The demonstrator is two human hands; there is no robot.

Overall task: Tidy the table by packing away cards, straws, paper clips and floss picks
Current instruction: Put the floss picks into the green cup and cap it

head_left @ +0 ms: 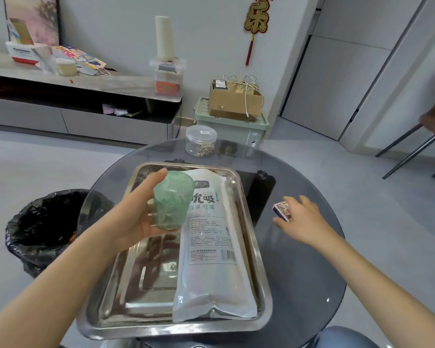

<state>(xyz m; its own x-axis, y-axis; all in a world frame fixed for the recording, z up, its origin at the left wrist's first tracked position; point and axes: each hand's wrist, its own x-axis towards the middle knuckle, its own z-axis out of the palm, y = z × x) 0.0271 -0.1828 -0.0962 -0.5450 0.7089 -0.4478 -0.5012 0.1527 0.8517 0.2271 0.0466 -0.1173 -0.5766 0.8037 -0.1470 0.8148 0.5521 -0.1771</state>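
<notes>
My left hand (pixel 138 209) holds a green translucent tub of floss picks (pixel 172 199) above the far left part of a steel tray (pixel 116 292). In the tray's right half lies a white bag of straws (pixel 211 259). My right hand (pixel 301 219) grips a small card box (pixel 283 210) on the round glass table (pixel 299 272), to the right of the tray. A clear lidded jar with paper clips (pixel 201 144) stands at the table's far edge.
A bin lined with a black bag (pixel 43 229) stands on the floor to the left of the table. Behind the table are a green crate with a cardboard box (pixel 234 101) and a low cabinet. Chair legs (pixel 407 149) show at the right.
</notes>
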